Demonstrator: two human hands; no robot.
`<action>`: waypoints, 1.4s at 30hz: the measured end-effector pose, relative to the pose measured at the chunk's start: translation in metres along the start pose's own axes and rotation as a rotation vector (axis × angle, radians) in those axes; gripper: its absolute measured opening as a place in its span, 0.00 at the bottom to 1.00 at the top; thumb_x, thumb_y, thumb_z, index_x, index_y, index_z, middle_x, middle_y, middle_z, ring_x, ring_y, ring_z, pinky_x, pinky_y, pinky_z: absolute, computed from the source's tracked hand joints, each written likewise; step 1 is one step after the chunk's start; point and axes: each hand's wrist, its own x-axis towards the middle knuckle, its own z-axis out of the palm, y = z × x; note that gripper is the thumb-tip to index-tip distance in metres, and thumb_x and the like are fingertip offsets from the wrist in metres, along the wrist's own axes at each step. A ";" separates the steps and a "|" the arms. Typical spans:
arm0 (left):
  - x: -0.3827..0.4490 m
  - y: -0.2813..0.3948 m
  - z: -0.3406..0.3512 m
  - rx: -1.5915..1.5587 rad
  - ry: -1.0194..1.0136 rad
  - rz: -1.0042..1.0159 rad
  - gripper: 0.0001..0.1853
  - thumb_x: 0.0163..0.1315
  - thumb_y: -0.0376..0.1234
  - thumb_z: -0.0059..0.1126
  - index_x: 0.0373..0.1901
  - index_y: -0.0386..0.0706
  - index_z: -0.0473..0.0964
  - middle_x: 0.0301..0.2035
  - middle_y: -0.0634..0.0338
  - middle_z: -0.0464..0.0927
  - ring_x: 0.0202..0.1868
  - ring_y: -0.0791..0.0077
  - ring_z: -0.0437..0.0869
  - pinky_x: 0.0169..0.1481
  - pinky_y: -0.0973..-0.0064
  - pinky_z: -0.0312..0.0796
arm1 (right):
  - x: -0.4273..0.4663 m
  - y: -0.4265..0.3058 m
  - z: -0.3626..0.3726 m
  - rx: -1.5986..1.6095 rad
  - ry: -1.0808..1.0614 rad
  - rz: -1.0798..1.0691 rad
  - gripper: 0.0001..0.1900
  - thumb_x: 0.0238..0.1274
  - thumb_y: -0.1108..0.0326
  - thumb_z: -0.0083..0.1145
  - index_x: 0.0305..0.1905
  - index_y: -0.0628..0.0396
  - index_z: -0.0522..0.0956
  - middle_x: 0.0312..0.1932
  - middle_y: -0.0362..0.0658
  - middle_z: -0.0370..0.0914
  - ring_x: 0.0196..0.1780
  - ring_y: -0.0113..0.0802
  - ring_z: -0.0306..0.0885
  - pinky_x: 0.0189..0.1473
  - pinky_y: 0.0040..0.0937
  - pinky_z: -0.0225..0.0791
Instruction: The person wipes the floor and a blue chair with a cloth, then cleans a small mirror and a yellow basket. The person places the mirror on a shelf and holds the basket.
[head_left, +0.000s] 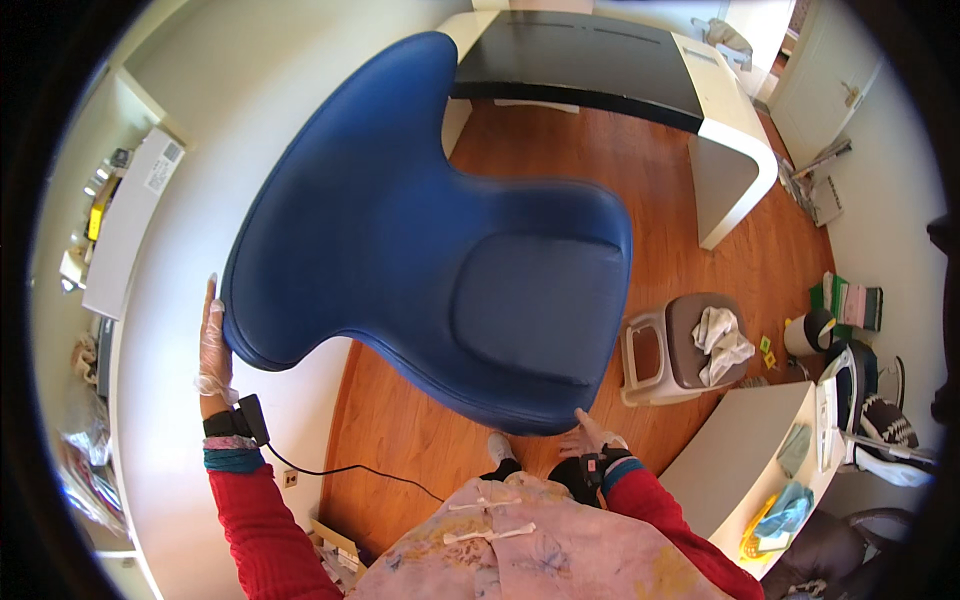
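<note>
A blue leather egg-style armchair (390, 225) takes up the middle of the view, turned so its tall back leans left and its seat cushion (540, 307) is on the right. My left hand (214, 345), in a clear thin glove, lies nearly flat along the outer edge of the chair's back, with nothing enclosed in it. At the near corner of the chair, my right hand (589, 437), also gloved, touches the rim with one fingertip while its other fingers spread below. The chair's base is hidden beneath the shell.
Beyond the chair stands a black-and-white desk (577, 67). A plastic step stool (645, 360) with a white cloth (720, 345) is on the wood floor to the right. Left are wall shelves (135, 225). A black cable (352, 469) runs from my left wrist. A white cabinet (742, 450) stands at right.
</note>
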 end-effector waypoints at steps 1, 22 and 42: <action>0.006 0.000 0.001 0.021 -0.061 0.034 0.58 0.49 0.72 0.56 0.77 0.51 0.51 0.73 0.43 0.51 0.74 0.44 0.53 0.77 0.52 0.50 | 0.005 0.004 0.005 0.013 -0.003 -0.032 0.55 0.65 0.29 0.43 0.73 0.75 0.44 0.76 0.70 0.40 0.77 0.64 0.46 0.74 0.56 0.52; -0.023 0.031 -0.011 0.227 -0.178 0.061 0.60 0.47 0.75 0.53 0.74 0.44 0.58 0.69 0.45 0.61 0.71 0.52 0.61 0.76 0.57 0.51 | 0.015 -0.003 0.017 0.392 0.241 -0.367 0.38 0.70 0.43 0.47 0.72 0.62 0.57 0.70 0.58 0.62 0.69 0.52 0.64 0.71 0.46 0.58; -0.044 0.035 0.021 0.343 -0.326 0.643 0.39 0.67 0.68 0.30 0.55 0.49 0.79 0.57 0.55 0.79 0.70 0.52 0.65 0.78 0.50 0.45 | 0.022 -0.011 0.053 0.300 -0.182 -0.400 0.57 0.60 0.36 0.59 0.77 0.58 0.36 0.78 0.61 0.37 0.79 0.56 0.41 0.72 0.64 0.49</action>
